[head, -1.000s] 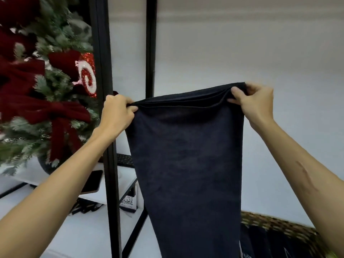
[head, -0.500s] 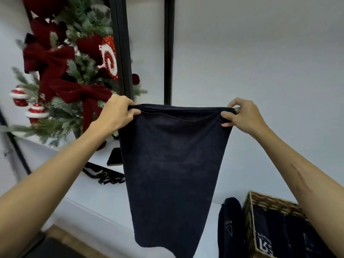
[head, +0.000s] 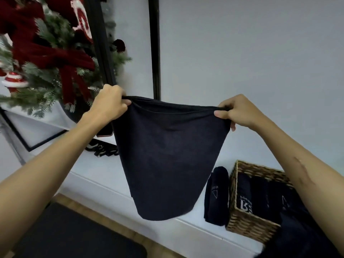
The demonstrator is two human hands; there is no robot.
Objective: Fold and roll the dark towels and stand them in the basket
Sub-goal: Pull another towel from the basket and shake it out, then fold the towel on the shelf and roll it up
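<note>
Head view: the left hand (head: pixel 109 107) and right hand (head: pixel 240 113) each pinch a top corner of the hanging dark soft towel (head: pixel 167 157), beside the brown woven basket (head: pixel 247 224).

The hanging cloth towel (head: pixel 167 155) is plain dark navy, almost black. The rolled towels (head: pixel 258 194) in the tan-and-brown woven wicker basket (head: pixel 242 223) are the same dark colour with white printed lettering. The table (head: pixel 104 175) is white. The frosted green artificial fir tree (head: pixel 46 75) carries deep red ribbon bows (head: pixel 61 58) and a red-and-white striped bauble (head: pixel 14 81).
</note>
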